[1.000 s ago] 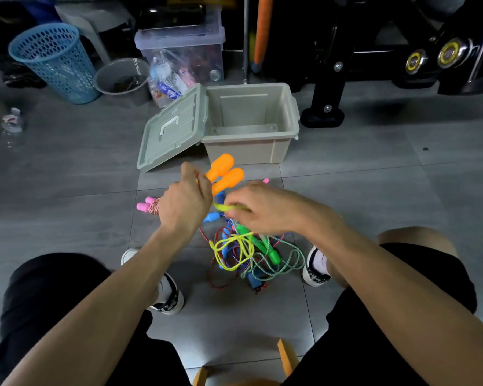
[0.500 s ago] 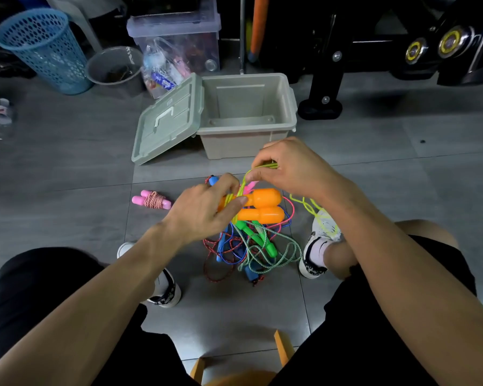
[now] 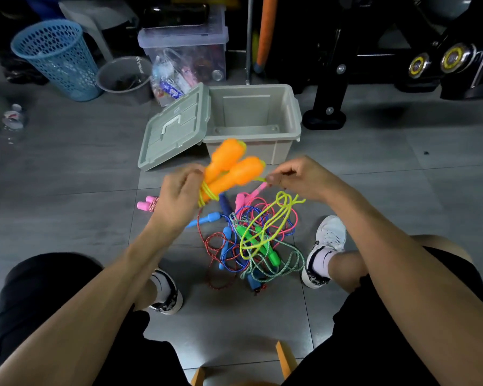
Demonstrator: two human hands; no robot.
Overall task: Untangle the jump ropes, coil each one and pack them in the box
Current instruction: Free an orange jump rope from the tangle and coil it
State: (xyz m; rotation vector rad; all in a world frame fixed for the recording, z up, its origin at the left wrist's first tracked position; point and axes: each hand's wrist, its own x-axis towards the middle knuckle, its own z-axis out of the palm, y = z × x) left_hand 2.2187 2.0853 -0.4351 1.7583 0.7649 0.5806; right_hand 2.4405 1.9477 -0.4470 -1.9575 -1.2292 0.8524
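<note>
The open box (image 3: 253, 121) stands on the floor beyond both hands, its lid (image 3: 173, 128) leaning beside it. Below the right hand (image 3: 299, 176) lies the tangle (image 3: 251, 240). The left hand (image 3: 179, 196) grips 2 orange handles (image 3: 232, 168) wrapped with yellow rope (image 3: 265, 227), which the right hand pinches.

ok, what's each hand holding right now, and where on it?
Left hand grips the two orange handles at their rope-wrapped lower ends. Right hand pinches the yellow rope near its handle end.
</note>
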